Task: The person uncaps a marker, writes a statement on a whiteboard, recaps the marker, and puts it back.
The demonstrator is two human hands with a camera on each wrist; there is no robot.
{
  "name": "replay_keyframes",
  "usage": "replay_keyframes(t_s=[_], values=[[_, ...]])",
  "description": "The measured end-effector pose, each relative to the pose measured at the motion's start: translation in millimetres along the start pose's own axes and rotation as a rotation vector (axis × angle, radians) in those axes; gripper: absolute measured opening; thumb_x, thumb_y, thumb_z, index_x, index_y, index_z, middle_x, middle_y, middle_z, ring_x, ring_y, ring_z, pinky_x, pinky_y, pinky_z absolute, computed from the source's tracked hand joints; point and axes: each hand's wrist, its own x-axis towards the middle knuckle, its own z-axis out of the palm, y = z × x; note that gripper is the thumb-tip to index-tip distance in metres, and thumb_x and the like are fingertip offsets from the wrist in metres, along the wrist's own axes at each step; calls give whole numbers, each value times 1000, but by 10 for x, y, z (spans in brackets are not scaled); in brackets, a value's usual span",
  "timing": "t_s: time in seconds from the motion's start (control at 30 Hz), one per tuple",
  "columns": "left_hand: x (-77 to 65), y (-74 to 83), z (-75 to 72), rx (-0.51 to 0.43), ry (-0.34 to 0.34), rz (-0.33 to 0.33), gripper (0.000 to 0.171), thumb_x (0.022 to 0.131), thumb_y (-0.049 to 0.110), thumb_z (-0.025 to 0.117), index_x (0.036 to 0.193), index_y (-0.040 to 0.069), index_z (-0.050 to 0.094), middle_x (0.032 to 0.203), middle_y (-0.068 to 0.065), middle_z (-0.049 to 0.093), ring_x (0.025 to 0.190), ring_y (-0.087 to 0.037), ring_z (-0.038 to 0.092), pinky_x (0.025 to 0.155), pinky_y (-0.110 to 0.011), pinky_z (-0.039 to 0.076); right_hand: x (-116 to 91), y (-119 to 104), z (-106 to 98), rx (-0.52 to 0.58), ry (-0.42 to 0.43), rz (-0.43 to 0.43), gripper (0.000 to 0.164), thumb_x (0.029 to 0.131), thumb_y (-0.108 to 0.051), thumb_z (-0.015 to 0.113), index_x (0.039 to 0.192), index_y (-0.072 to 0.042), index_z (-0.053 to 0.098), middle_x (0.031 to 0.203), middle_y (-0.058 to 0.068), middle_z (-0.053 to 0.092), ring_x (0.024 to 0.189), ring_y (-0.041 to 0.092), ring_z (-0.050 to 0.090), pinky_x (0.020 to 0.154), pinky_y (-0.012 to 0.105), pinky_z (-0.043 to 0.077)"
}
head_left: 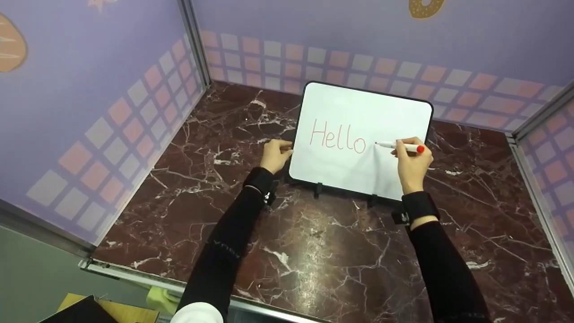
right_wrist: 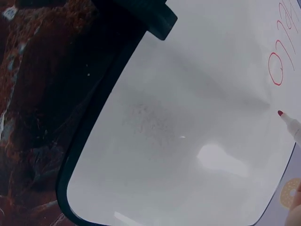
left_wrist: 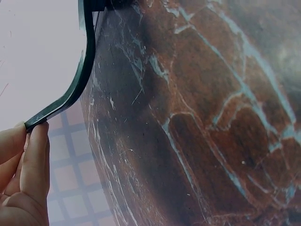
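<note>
A black-framed whiteboard [head_left: 341, 168] leans back on the table, with "Hello" written on it in thin red letters. My left hand [head_left: 275, 155] pinches the board's left edge between thumb and fingers; the left wrist view shows the black frame [left_wrist: 70, 94] between the fingertips [left_wrist: 40, 134]. In my right hand [head_left: 413, 166] I hold a white marker [head_left: 388, 145] with a red end. Its red tip [right_wrist: 280, 113] is close over the board, just right of the letter "o". Most of the right hand is outside the right wrist view.
Two black stand feet [head_left: 318, 190] hold the board's lower edge. The dark red marbled table [head_left: 287, 251] is walled by purple panels [head_left: 358, 27] with pink and grey squares. Below the table's front edge at left sit a yellow-green object [head_left: 161, 299] and a black item [head_left: 83, 312].
</note>
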Motion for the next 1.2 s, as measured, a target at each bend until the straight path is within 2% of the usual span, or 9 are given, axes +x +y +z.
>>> replay_keyframes(t_s=[0.43, 0.6, 0.77, 0.9, 1.03, 1.2], values=[[-27, 4, -13, 9, -18, -19, 30, 92, 1, 66, 121, -6, 67, 113, -23, 71, 102, -34, 70, 90, -38, 57, -3, 42, -10, -18, -37, -6, 16, 88, 2, 65, 85, 18, 66, 58, -9, 64, 54, 2, 61, 56, 14, 50], [-17, 1, 3, 7, -6, 2, 29, 91, 0, 66, 119, -8, 67, 111, -24, 72, 101, -34, 71, 89, -37, 58, -7, 73, -22, -40, -56, -22, 15, 88, 2, 66, 85, 17, 67, 58, -11, 64, 54, 1, 62, 56, 13, 49], [3, 9, -5, 12, 3, 3, 28, 91, 0, 67, 118, -8, 68, 110, -23, 72, 100, -34, 71, 90, -37, 58, -22, 58, -71, -79, -104, 16, 14, 87, 4, 64, 84, 17, 66, 55, -12, 62, 51, 0, 59, 52, 12, 46], [6, 28, -8, 7, 14, 10, 28, 90, 0, 68, 116, -8, 69, 109, -23, 73, 99, -34, 71, 89, -37, 58, 10, 45, -85, -100, -71, 16, 14, 87, 1, 63, 83, 14, 67, 56, -12, 63, 52, 0, 58, 53, 12, 44], [-4, 28, 0, 5, 14, 0, 28, 90, 0, 68, 116, -8, 69, 108, -23, 73, 98, -34, 71, 89, -37, 58, 48, 47, -74, -93, -47, -7, 12, 88, -1, 64, 83, 9, 69, 61, -8, 66, 57, 0, 61, 59, 12, 47], [1, 25, -12, 14, 2, -8, 28, 90, 0, 68, 117, -7, 69, 110, -23, 72, 99, -34, 71, 90, -37, 58, 90, 167, -94, -112, -75, 19, 14, 88, 1, 63, 84, 13, 67, 57, -10, 62, 53, 0, 59, 55, 12, 46]])
